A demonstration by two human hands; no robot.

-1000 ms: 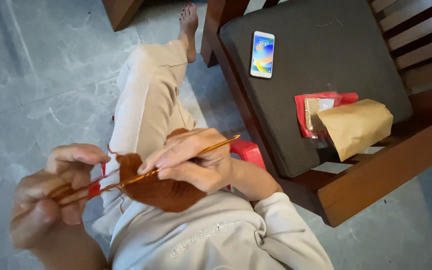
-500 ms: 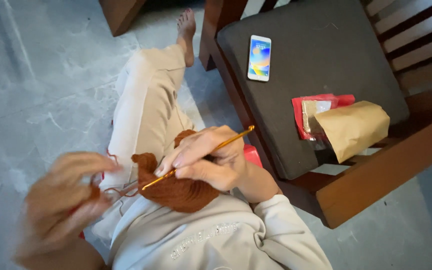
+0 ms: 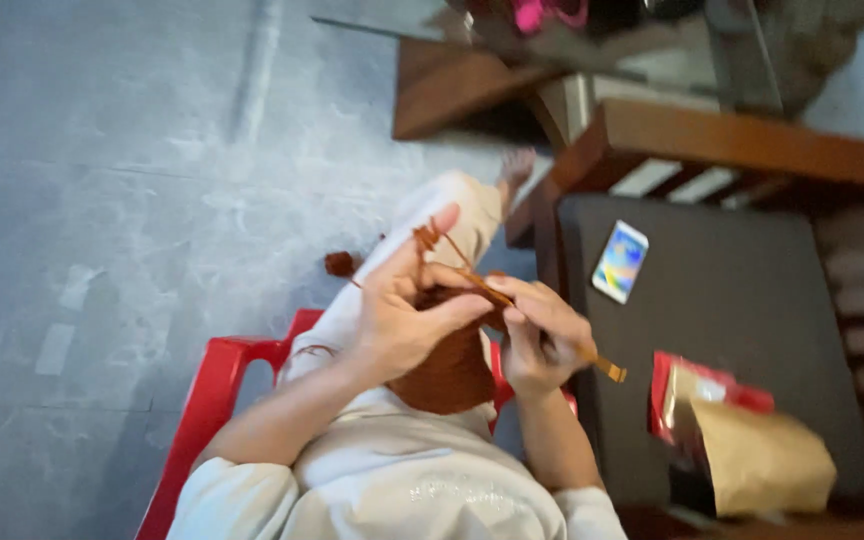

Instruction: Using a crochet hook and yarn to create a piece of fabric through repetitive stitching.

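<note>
My left hand (image 3: 402,310) is raised over my lap, fingers spread, with rust-brown yarn (image 3: 430,240) looped over the fingers. It presses on the brown crocheted piece (image 3: 447,375) that lies on my lap. My right hand (image 3: 542,345) grips a thin wooden crochet hook (image 3: 602,365), whose tip points left into the work between the two hands. A small ball of the same yarn (image 3: 340,264) lies on the floor beside my leg.
I sit on a red plastic stool (image 3: 212,400) on a grey concrete floor. To the right stands a wooden chair with a dark cushion (image 3: 742,300), carrying a phone (image 3: 620,262), a red packet (image 3: 712,385) and a brown paper bag (image 3: 762,460).
The view swung up and left. My left hand came in from the lower left and now meets the right hand over the crocheted piece, yarn over its fingers.
</note>
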